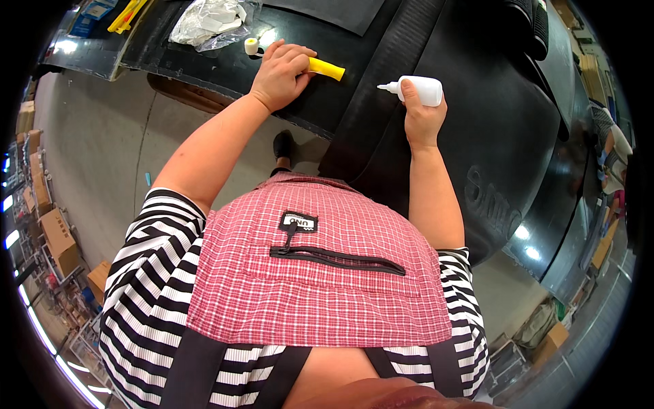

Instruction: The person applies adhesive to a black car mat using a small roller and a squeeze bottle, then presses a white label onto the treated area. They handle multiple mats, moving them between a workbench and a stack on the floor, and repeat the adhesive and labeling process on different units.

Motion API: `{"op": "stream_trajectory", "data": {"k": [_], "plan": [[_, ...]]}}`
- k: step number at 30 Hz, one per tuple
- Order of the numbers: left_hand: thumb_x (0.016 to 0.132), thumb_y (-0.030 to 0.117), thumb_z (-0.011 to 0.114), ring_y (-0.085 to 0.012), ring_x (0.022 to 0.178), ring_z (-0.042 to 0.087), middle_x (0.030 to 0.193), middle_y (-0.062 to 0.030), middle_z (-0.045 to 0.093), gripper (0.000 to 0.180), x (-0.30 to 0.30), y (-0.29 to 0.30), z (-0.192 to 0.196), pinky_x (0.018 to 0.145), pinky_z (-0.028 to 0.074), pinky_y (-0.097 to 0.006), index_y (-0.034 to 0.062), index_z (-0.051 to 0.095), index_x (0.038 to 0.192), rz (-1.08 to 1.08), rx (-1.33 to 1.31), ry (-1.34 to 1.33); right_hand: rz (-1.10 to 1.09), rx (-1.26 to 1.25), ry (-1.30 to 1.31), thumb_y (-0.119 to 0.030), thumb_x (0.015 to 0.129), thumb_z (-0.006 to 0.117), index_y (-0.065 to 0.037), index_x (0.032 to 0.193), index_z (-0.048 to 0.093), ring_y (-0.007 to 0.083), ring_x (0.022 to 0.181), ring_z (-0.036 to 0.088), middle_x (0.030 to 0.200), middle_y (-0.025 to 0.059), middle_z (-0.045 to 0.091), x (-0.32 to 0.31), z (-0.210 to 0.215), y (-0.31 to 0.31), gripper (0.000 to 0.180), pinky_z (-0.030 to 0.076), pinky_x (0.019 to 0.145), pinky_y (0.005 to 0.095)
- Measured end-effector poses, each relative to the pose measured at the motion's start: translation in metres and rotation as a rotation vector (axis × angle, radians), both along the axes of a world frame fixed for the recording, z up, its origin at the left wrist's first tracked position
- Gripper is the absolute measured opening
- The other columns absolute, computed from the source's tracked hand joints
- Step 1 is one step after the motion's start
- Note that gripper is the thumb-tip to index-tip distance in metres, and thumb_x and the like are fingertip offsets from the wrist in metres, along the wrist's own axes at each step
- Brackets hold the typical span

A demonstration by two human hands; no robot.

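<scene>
While clamped in right-hand grip [422,102], white glue bottle [421,89] points nozzle sideways over black rubber sheet [381,136]; left-hand grip [281,71] closed on yellow-handled tool [325,67] upon desk [204,58]. Risk: drips from squeezing.

Tool in your left hand [281,71]: bright yellow handle [325,67].
Bottle in your right hand [421,117]: white squeeze bottle [421,88], white nozzle.
Work surface: you're over glossy black sheet [477,129].
Tape roll [252,46]: pale cream.
Bag [211,22]: clear, crumpled.
Your apron [320,279]: red-and-white check, black zip.
Your shirt [146,273]: black-and-white stripes.
Floor [102,150]: grey.
</scene>
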State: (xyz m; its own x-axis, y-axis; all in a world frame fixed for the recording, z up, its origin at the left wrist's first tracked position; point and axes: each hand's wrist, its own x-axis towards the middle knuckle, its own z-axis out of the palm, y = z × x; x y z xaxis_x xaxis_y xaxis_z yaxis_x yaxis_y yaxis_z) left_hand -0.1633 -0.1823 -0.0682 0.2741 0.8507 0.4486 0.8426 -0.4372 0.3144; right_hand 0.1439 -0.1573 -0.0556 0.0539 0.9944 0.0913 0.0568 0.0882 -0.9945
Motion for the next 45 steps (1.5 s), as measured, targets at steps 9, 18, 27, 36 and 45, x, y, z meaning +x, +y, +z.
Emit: {"op": "stream_trajectory", "data": {"k": [9, 18, 27, 36, 45], "plan": [[0.083, 0.012, 0.073, -0.0225, 0.121, 0.06, 0.123, 0.0016, 0.07, 0.014, 0.0, -0.001, 0.0, 0.115, 0.034, -0.048, 0.012, 0.059, 0.086, 0.005, -0.009, 0.006, 0.022, -0.003, 0.002, -0.021, 0.088, 0.082, -0.001, 0.098, 0.069, 0.0147, 0.083, 0.067, 0.093, 0.0049, 0.073, 0.0, -0.001, -0.002, 0.026, 0.053, 0.077, 0.0293], [0.083, 0.012, 0.073, -0.022, 0.121, 0.06, 0.123, 0.002, 0.07, 0.014, 0.0, 0.0, -0.001, 0.115, 0.034, -0.047, 0.0121, 0.059, 0.087, 0.008, -0.017, 0.006, 0.067, -0.041, -0.012, -0.02, 0.088, 0.081, -0.002, 0.099, 0.069, 0.0141, 0.083, 0.067, 0.093, 0.0048, 0.072, 0.004, 0.002, -0.013, 0.024, 0.053, 0.077, 0.0291], [0.083, 0.012, 0.073, -0.022, 0.121, 0.06, 0.123, 0.0021, 0.07, 0.015, 0.0, 0.0, -0.001, 0.114, 0.034, -0.047, 0.012, 0.059, 0.087, -0.001, -0.018, 0.004, 0.13, -0.063, 0.041, -0.017, 0.089, 0.08, -0.002, 0.097, 0.069, 0.0134, 0.083, 0.067, 0.092, 0.0044, 0.072, 0.004, 0.003, -0.023, 0.02, 0.053, 0.076, 0.0284], [0.083, 0.012, 0.073, -0.0226, 0.119, 0.061, 0.122, 0.0013, 0.07, 0.016, 0.001, -0.001, 0.001, 0.114, 0.034, -0.047, 0.0115, 0.058, 0.086, 0.001, -0.013, 0.003, -0.036, 0.014, 0.066, -0.017, 0.091, 0.08, -0.001, 0.098, 0.069, 0.0135, 0.083, 0.066, 0.093, 0.0041, 0.072, 0.009, 0.004, -0.015, 0.021, 0.053, 0.076, 0.0283], [0.084, 0.013, 0.072, -0.0241, 0.116, 0.062, 0.122, -0.0004, 0.07, 0.016, 0.0, -0.001, 0.001, 0.114, 0.034, -0.046, 0.0111, 0.057, 0.086, -0.006, -0.012, -0.004, -0.044, 0.03, 0.077, -0.018, 0.09, 0.08, -0.001, 0.097, 0.069, 0.0133, 0.083, 0.066, 0.092, 0.004, 0.072, 0.006, -0.001, -0.014, 0.021, 0.053, 0.076, 0.0284]]}}
